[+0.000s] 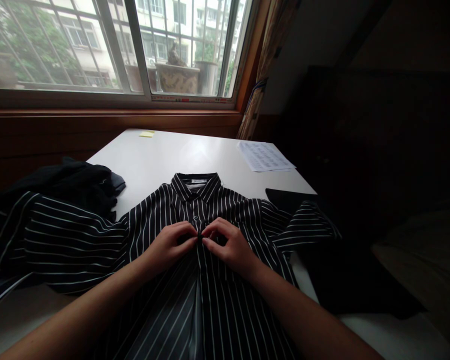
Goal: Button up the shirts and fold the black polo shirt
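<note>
A black shirt (pixel 232 260) with white stripes lies face up, its collar (pixel 197 187) pointing at the window and its sleeves spread to both sides. My left hand (pixel 175 242) pinches the left edge of the front placket between thumb and fingers. Opposite it, my right hand (pixel 228 243) pinches the other edge, and the fingertips of both nearly meet at the shirt's middle. A button (pixel 195 217) shows just above them. Below the hands the front hangs apart, showing the grey inner side. Whatever sits between the fingertips is too small to make out.
Under the shirt is a white table (pixel 165 155). Dark clothes (pixel 71 185) are heaped at the left. Printed sheets (pixel 264 156) lie at the back right, a yellow sticky note (pixel 147 134) at the back left. A black cloth (pixel 352 280) drapes over the right edge.
</note>
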